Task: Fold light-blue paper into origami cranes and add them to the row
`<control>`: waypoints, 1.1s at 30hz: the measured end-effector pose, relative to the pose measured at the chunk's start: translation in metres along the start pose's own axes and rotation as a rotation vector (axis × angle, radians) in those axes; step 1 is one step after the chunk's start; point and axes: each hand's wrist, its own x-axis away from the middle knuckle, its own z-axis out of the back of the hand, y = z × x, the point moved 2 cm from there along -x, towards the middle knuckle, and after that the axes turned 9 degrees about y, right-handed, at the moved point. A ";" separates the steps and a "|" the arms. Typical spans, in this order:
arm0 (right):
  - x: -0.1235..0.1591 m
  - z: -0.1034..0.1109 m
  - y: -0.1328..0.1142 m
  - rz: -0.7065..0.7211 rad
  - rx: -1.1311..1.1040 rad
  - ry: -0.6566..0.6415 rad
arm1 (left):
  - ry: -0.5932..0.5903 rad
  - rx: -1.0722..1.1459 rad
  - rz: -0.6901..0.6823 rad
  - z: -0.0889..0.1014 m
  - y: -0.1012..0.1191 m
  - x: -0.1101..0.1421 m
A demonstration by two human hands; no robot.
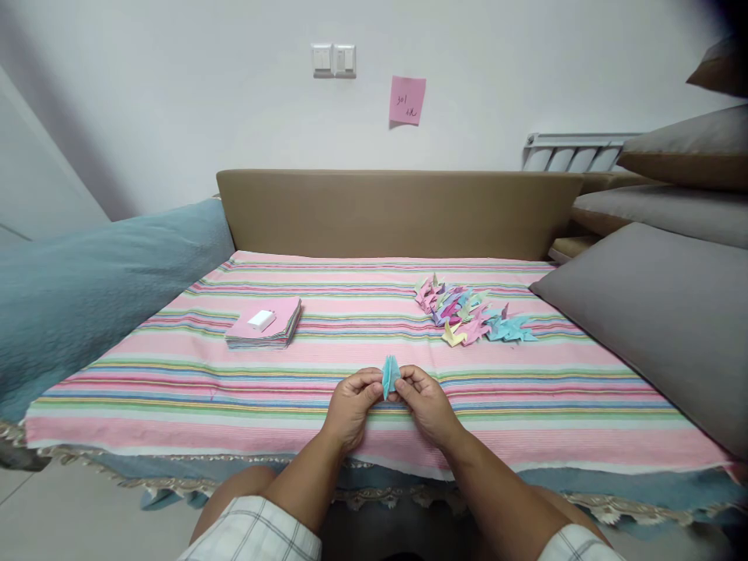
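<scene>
A small piece of folded light-blue paper (389, 377) stands upright between my two hands, over the front part of the striped cloth. My left hand (354, 405) pinches its left edge with thumb and fingers. On the other side, my right hand (425, 401) grips the paper's right edge, thumb in front. Beyond my right hand lies a pile of folded paper cranes (461, 312) in pink, purple, yellow, green and blue. To the far left of my hands sits a stack of square coloured paper (286, 321), pink sheet on top, with a small white block (261, 319) resting on it.
The striped cloth (175, 366) covers a sofa seat with a brown backrest (397, 214). Grey cushions (654, 312) are piled at the right, and a blue-covered armrest (117, 265) is at the left. A pink note (407, 101) and light switches (333, 60) are on the wall.
</scene>
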 end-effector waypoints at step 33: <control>0.004 -0.008 0.004 -0.023 -0.051 0.028 | 0.061 -0.260 -0.044 -0.006 0.011 0.006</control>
